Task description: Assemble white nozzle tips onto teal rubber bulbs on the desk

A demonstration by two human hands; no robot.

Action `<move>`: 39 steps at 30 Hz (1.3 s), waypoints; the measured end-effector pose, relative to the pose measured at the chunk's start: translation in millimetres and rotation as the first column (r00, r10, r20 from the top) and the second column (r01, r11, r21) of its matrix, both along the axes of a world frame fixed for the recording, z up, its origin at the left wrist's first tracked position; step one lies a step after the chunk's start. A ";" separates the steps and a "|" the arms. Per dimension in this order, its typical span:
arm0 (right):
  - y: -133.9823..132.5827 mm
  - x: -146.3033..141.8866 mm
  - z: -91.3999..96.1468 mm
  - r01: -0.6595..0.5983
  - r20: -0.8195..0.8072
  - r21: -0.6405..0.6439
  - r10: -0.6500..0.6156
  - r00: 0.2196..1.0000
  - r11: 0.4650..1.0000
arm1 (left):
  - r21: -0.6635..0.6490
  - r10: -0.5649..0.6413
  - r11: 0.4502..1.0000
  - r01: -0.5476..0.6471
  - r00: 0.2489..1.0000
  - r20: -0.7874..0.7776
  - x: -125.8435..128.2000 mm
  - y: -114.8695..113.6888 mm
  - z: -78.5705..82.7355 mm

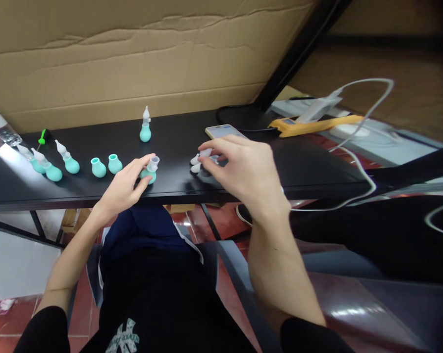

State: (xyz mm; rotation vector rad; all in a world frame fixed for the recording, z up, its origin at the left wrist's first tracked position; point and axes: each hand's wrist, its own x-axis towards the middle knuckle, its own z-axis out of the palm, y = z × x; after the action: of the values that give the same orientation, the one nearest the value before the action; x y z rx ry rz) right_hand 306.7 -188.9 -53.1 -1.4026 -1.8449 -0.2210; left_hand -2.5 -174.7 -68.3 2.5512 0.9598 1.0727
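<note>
My left hand (127, 184) is closed around a teal squeeze bulb (147, 177) with a translucent collar (154, 163) in its neck, upright near the table's front edge. To the right, my right hand (243, 164) pinches a small whitish nozzle tip (205, 152) between thumb and fingers. Just below it lie several white nozzle tips (195, 168), partly hidden by that hand. Two bare teal bulbs, one of them open-necked (98, 168), stand left of my left hand. Farther back, a bulb with its white nozzle fitted (145, 131) stands upright.
Several nozzle-fitted bulbs (71, 164) are grouped on the left, near a green-handled tool (42, 137) and a clear bottle (2, 125). Behind my right hand lies a phone (224, 130). A yellow power strip (313, 126) and white cables are at right. Cardboard (133, 63) walls the back.
</note>
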 end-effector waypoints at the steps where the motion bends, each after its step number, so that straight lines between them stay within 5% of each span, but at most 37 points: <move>1: -0.1 -0.5 -1.1 -0.016 0.020 -0.024 0.016 1.000 1.000 | 0.003 -0.001 1.000 0.001 1.000 0.002 0.1 0.1 0.1; 7: 4.3 -9.8 -6.7 -0.098 0.054 -0.073 0.103 0.993 0.992 | 0.021 -0.020 1.000 0.021 1.000 -0.010 0.5 0.0 1.0; 13: 7.5 -10.9 -8.2 -0.027 0.097 -0.045 0.031 0.995 0.999 | 0.055 -0.043 0.998 0.044 0.999 -0.026 1.4 -1.2 1.4; 23: 6.5 -14.2 -8.2 -0.081 0.037 -0.082 0.084 0.996 0.993 | 0.057 -0.036 0.998 0.038 0.999 -0.041 1.3 -2.3 2.2; 27: 0.0 -19.5 -0.3 -0.141 -0.175 -0.035 0.133 0.975 0.989 | 0.059 -0.019 0.998 0.021 0.999 -0.042 1.2 -1.2 -0.3; 32: -14.9 -46.0 6.7 -0.282 -0.536 0.270 0.387 0.750 0.921 | 0.092 -0.032 0.995 0.039 0.997 -0.075 2.7 -2.7 0.6; 39: -30.2 -62.8 14.1 -0.295 -0.344 0.159 0.333 0.878 0.942 | 0.136 -0.034 0.989 0.050 0.992 -0.120 4.5 -6.5 3.4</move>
State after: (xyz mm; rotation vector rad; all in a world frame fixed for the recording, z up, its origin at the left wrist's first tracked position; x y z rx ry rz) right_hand 243.9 -219.2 -38.9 -0.9743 -1.6870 0.1089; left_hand 2.1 -181.2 -64.9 2.7616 0.8829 1.0222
